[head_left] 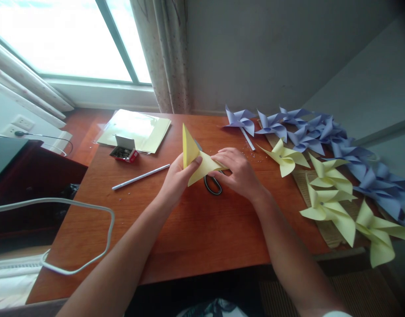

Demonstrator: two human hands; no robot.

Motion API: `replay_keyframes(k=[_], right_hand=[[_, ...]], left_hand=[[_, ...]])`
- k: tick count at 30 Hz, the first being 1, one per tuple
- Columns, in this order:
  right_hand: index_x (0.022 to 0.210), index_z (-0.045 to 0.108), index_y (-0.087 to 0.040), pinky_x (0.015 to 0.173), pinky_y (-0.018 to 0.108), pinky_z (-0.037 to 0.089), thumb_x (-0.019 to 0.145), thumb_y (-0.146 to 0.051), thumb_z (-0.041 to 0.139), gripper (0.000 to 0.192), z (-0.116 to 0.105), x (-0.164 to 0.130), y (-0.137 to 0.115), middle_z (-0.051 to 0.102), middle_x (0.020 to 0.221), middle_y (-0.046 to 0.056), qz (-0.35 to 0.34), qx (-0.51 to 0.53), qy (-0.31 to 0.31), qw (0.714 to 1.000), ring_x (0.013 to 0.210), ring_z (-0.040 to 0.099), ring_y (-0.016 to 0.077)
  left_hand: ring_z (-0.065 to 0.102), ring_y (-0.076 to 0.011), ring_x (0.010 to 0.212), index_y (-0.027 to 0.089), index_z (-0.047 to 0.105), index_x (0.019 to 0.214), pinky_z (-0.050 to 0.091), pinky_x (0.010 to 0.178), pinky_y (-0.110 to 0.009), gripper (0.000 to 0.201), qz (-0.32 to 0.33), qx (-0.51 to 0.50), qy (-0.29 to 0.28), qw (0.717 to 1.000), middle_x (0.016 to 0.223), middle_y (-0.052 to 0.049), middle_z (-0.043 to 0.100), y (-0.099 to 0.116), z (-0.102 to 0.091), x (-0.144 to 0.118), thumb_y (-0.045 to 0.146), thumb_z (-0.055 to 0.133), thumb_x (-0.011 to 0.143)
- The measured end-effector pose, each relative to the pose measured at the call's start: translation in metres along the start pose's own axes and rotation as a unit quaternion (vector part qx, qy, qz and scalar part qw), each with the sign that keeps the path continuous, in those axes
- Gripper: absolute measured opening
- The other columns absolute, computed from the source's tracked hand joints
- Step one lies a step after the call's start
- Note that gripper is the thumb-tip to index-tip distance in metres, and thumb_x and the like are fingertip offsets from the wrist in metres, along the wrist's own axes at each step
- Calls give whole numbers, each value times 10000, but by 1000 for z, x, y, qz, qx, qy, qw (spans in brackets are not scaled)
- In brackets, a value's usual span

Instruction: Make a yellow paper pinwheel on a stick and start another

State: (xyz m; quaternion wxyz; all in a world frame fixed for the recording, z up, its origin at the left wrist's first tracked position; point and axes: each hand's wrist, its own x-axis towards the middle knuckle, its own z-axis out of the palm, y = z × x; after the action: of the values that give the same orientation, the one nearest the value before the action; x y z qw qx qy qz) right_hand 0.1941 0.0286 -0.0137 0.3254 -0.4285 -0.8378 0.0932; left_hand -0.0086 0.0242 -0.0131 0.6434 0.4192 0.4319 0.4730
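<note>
Between my hands, above the middle of the table, is a folded piece of yellow paper (pixel 202 168), one flap standing up. My left hand (pixel 180 176) grips its left part, thumb pressed on the front. At its right corner, my right hand (pixel 235 171) has its fingers closed on the paper's edge. Scissors (pixel 213 186) lie on the table beneath, with one black handle loop showing and the rest mostly covered by the paper and my hand. A rolled white paper stick (pixel 141 177) rests to the left of my left hand.
Yellow pinwheels (pixel 330 204) and purple pinwheels (pixel 304 136) crowd the right side, partly on cardboard (pixel 301 178). At back left are a paper stack (pixel 136 130) and a small red box (pixel 125 154) of metal pieces. A white cable (pixel 73 200) loops over the table's (pixel 202 237) left edge.
</note>
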Motion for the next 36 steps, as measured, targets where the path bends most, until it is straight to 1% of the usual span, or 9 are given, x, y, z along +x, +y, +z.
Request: replay_keyframes(k=[7, 10, 14, 17, 20, 25, 29, 32, 36], right_hand=[[1035, 715, -191, 944, 433, 508, 987, -466, 571, 315, -3, 2, -4, 751, 1012, 100, 21, 22, -5, 1000, 1019, 649, 273], [1006, 721, -183, 909, 415, 514, 1015, -442, 524, 325, -4, 2, -6, 755, 968, 100, 33, 35, -6, 999, 962, 663, 256], [958, 725, -196, 897, 391, 517, 1032, -416, 497, 326, -5, 2, -7, 757, 949, 86, 41, 69, 14, 997, 949, 671, 236], [908, 726, -206, 867, 375, 523, 1038, -405, 484, 339, -6, 2, -6, 752, 905, 70, 52, 94, 29, 994, 916, 678, 225], [878, 725, -215, 838, 372, 529, 1040, -429, 464, 375, -6, 1, -6, 745, 871, 64, 66, 108, 36, 991, 885, 684, 225], [737, 678, -225, 813, 374, 532, 1037, -495, 425, 476, -5, 2, -5, 723, 798, 62, 104, 108, 53, 987, 848, 685, 235], [671, 627, -222, 728, 352, 512, 1039, -489, 424, 498, -6, 2, -5, 696, 733, 54, 124, 106, 66, 984, 756, 663, 211], [725, 666, -222, 721, 353, 515, 1031, -479, 451, 453, -7, 2, -5, 717, 750, 50, 125, 98, 68, 985, 744, 667, 211], [997, 732, -222, 853, 391, 541, 1016, -413, 500, 301, -6, 2, -4, 776, 976, 75, 114, 58, 105, 986, 940, 705, 252]], left_hand=[[673, -219, 852, 158, 683, 1119, 494, 747, -287, 518, 19, 4, 7, 1000, 966, -69, 732, -4, -2, 0, 614, 637, 876], [693, -260, 922, 146, 686, 1162, 514, 808, -323, 619, 21, -3, 6, 1000, 986, -93, 752, -7, -3, 2, 687, 554, 890], [699, -301, 1001, 146, 692, 1186, 521, 884, -363, 687, 15, -11, 25, 1000, 1007, -105, 769, -10, -4, 4, 735, 499, 889], [706, -304, 986, 159, 697, 1190, 532, 857, -360, 662, 3, -32, 28, 999, 1014, -100, 772, -8, -4, 4, 721, 529, 882], [712, -283, 927, 153, 708, 1155, 536, 774, -326, 579, -8, -52, 29, 998, 983, -96, 771, -5, -2, 3, 652, 587, 887], [689, -228, 846, 143, 720, 1045, 485, 680, -262, 383, -20, -16, 25, 999, 947, -69, 766, -2, 0, 1, 452, 732, 818], [663, -207, 823, 142, 717, 990, 460, 687, -254, 332, -21, 1, 19, 1000, 937, -60, 754, -1, -1, 1, 410, 734, 795], [630, -185, 774, 144, 711, 957, 441, 680, -249, 284, -17, 20, 23, 999, 879, -39, 732, -1, -1, 2, 375, 715, 792], [583, -158, 733, 144, 698, 933, 415, 656, -231, 229, -7, 50, 29, 998, 823, -15, 705, -1, 1, 1, 300, 709, 765]])
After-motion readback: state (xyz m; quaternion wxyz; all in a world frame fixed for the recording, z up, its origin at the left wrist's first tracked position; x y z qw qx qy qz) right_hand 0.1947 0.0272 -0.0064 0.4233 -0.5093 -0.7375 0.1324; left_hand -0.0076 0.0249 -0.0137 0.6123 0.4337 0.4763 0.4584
